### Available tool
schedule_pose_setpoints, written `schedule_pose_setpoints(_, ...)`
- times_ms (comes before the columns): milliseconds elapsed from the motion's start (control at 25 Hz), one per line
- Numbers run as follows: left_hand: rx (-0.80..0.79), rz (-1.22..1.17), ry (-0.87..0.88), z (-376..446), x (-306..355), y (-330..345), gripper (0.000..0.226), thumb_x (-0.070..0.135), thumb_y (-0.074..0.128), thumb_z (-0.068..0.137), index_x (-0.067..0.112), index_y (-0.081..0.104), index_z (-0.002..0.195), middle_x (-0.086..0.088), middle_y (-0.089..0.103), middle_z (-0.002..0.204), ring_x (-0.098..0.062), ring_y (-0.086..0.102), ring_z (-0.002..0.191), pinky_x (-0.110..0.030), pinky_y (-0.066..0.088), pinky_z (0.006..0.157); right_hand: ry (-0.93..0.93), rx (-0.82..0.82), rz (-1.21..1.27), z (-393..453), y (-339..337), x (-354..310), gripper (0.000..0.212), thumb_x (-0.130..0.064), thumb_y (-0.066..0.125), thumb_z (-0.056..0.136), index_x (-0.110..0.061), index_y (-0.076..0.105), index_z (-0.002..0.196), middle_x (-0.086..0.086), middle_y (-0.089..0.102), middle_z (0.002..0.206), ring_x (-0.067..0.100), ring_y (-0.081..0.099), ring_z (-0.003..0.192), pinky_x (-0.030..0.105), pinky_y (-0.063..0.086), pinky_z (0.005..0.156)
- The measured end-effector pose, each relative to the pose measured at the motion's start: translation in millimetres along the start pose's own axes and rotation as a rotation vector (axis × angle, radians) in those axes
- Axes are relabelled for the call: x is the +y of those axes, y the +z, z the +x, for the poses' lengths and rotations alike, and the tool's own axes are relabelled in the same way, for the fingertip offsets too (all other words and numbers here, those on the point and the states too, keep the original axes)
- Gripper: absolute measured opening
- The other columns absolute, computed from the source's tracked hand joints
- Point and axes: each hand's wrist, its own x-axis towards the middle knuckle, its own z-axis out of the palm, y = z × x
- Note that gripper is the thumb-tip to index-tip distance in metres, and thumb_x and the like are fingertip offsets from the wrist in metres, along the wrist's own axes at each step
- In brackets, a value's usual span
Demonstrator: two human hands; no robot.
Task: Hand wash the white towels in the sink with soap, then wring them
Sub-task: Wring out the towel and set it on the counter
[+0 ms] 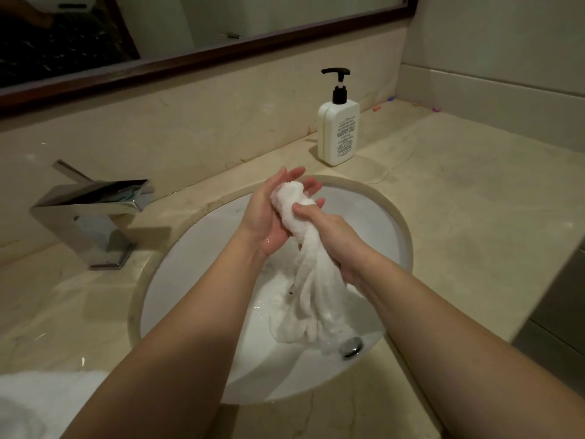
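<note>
Head view: the beige marble counter (474, 217) runs off every edge, and set into it is the round white basin sink (202, 248), its near rim hidden behind two bare forearms. Left of the sink, at the bottom corner, a second white towel (47, 397) is cut off by the edge. Over the sink hangs the wet white terry towel (313, 280), bunched into a rope, its long axis running from the far rim down toward the chrome drain plug (350, 347), which its lower folds partly cover. Behind the sink stand the chrome block faucet (95, 213) and the white pump soap bottle (338, 131). The left hand (269, 210), fingers straight, presses flat against the towel's top; the right hand (329, 236) curls around its middle, palm side hidden.
</note>
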Motion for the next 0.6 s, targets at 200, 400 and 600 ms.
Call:
schedule_pose_setpoints(200, -0.329, -0.119, 0.022, -1, 4, -15, 0.053, 0.033, 0.081, 0.077, 0.018, 0.068, 0.127, -0.011, 0.066, 0.126, -0.028, 0.061, 0.124, -0.047, 0.053, 0.098, 0.117, -0.285, 0.359, -9, 8, -9, 0.039, -0.047, 0.051, 0.096, -0.011, 0.062, 0.104, 0.006, 0.055, 0.067, 0.014, 0.052, 0.045, 0.023, 0.044, 0.043)
schedule_pose_setpoints(400, -0.08, 0.19, 0.082, 1, 11, 0, 0.035, 0.013, 0.065, 0.09, 0.022, 0.064, 0.124, 0.0, 0.059, 0.069, -0.014, 0.059, 0.064, -0.032, 0.049, 0.063, -0.076, 0.008, 0.099, -5, 13, -3, 0.073, -0.084, 0.031, 0.086, -0.031, 0.068, 0.12, 0.0, 0.074, 0.082, 0.013, 0.069, 0.067, 0.03, 0.052, 0.062)
schedule_pose_setpoints(600, 0.182, 0.351, 0.301, 2, -2, 29, 0.026, -0.001, 0.054, 0.097, 0.012, 0.067, 0.115, 0.0, 0.056, 0.058, -0.011, 0.056, 0.053, -0.023, 0.05, 0.055, -0.194, 0.31, -0.174, -7, 14, -1, 0.073, -0.073, 0.023, 0.096, -0.02, 0.072, 0.087, 0.004, 0.075, 0.081, 0.017, 0.072, 0.079, 0.032, 0.055, 0.075)
